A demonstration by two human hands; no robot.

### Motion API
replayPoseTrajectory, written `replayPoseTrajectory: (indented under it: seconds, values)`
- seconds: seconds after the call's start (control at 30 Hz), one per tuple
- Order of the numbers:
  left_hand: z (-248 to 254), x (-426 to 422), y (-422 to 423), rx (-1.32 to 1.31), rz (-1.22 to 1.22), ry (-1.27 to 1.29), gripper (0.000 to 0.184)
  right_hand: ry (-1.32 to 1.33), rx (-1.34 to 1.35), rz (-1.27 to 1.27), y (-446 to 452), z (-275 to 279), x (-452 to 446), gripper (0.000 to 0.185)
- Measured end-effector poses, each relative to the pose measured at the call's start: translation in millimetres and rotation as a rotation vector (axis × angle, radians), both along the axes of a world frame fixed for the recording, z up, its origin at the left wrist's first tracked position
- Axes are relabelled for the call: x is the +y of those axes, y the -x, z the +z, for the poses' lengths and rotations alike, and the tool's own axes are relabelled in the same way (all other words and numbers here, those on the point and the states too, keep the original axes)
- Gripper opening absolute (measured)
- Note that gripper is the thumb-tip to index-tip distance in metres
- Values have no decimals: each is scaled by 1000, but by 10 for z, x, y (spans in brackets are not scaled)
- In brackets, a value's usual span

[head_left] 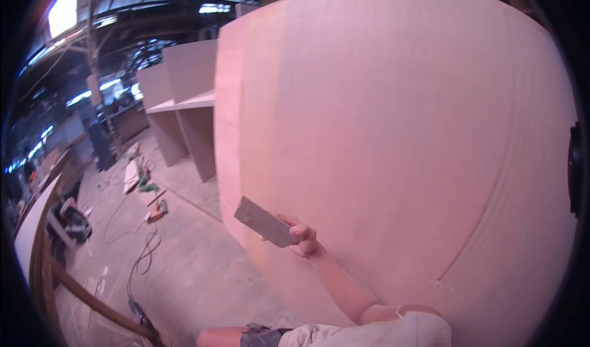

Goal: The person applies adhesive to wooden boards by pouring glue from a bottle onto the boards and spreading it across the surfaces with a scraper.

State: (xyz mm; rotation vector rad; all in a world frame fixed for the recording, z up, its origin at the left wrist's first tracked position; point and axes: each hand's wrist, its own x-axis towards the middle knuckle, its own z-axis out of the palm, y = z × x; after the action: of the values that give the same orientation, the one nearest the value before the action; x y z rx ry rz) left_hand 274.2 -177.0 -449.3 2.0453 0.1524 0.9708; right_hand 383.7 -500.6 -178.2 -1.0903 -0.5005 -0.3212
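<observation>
My right hand [303,237] is closed on a flat, grey, rectangular block that looks like a sanding block [265,223]. The thumb lies on its near face and the fingers wrap behind. Tilted, the block points up and to the left, just in front of the lower left part of a large pale wooden panel [393,132]. Whether it touches the panel I cannot tell. Near the panel's right side runs a dark curved line [476,242] that ends low down in a small pale mark. My left hand is out of view.
Unfinished cabinets [190,104] stand behind the panel. On the concrete floor [184,273] lie an orange power tool [157,210], a loose cable [146,258] and wood strips [131,178]. A curved wooden piece [92,298] and a board edge [37,230] are at the left.
</observation>
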Motion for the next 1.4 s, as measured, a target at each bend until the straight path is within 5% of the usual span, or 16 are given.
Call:
replayPoseTrajectory:
  seconds: [0.23, 0.4, 0.7, 0.8, 0.93, 1.1, 1.4]
  values:
    - [845, -1280, 332, 134, -817, 106, 72, -77, -33, -65, 445, 126, -219, 89]
    - [1008, -1531, 518, 179, -1032, 170, 71, -71, -9, -27, 439, 33, -258, 88]
    - [1219, -1564, 337, 241, -1014, 248, 70, -232, 102, 76, 304, -143, -236, 87]
    - [1557, -1616, 98, 288, -931, 297, 69, -249, 211, 281, -130, 65, -339, 87]
    - [2191, -1465, -119, 414, -848, 304, 68, -603, 523, 279, -362, 185, 59, 87]
    - [3042, -1193, -300, 595, -763, 310, 67, -811, 755, 382, -813, 720, 624, 82]
    - [4606, -417, -328, 855, -626, 242, 66, -960, 1137, 330, -285, 2290, 788, 71]
